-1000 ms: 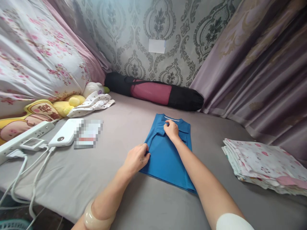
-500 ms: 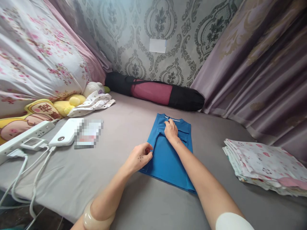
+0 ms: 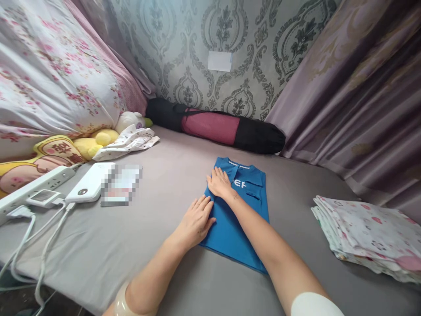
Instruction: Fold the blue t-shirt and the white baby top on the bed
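On the grey sheet [image 3: 204,285], near the middle, the blue shirt [image 3: 228,232] lies folded. The left hand [image 3: 196,220] rests flat over its lower left edge, fingers close together, thumb apart. Well to the right sits a cloth stack [image 3: 368,232]. Farther up, the right hand [image 3: 219,181] lies flat on the shirt, fingers slightly apart, beside 2 white letters [image 3: 237,184]. Beyond, a long bag [image 3: 210,126] lies by the wall [image 3: 184,44].
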`<state>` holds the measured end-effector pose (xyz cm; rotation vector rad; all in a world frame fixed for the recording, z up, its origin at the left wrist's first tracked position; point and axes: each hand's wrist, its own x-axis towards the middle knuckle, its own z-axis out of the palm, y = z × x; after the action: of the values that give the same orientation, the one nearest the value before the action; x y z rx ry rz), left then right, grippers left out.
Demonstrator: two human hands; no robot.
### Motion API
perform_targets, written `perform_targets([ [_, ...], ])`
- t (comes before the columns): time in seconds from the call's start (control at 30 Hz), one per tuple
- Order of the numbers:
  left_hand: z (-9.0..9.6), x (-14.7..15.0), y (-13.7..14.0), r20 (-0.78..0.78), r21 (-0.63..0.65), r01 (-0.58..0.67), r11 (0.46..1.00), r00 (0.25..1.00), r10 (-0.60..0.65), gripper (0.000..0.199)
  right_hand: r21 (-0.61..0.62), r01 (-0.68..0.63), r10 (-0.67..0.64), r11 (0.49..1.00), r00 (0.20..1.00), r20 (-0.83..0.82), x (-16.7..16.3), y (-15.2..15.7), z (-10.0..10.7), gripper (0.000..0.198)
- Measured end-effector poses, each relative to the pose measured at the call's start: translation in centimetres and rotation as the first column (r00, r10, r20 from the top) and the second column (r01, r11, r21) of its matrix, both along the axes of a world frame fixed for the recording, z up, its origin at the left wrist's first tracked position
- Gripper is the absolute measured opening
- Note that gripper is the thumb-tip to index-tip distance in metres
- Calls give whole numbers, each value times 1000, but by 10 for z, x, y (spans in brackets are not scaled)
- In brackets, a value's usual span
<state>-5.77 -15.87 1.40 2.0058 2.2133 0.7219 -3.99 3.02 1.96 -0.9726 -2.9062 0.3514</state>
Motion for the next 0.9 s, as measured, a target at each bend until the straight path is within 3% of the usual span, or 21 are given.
perform_targets([
  [0.1, 3, 2, 0, -52, -116, -29, 993, 998, 23, 50, -20, 10, -10, 1000, 999, 31, -10, 8, -4, 64],
  [0.23, 8, 3, 1, -79, -178, -60, 982, 996, 46, 50, -65, 34, -30, 997, 998, 63, -24, 26, -3, 67],
  [0.4, 9, 6, 3, -80, -213, -134, 968, 990, 119, 57, -84, 57, -50, 995, 995, 81, -39, 45, -3, 67],
  [0.67, 6, 7, 6, -147, -186, -197, 963, 974, 171, 46, 6, 87, -86, 996, 995, -42, -46, 53, -15, 61],
  [0.9, 9, 4, 5, -133, -233, -192, 953, 977, 164, 46, -199, 35, -81, 979, 971, -225, -37, 62, -10, 53],
])
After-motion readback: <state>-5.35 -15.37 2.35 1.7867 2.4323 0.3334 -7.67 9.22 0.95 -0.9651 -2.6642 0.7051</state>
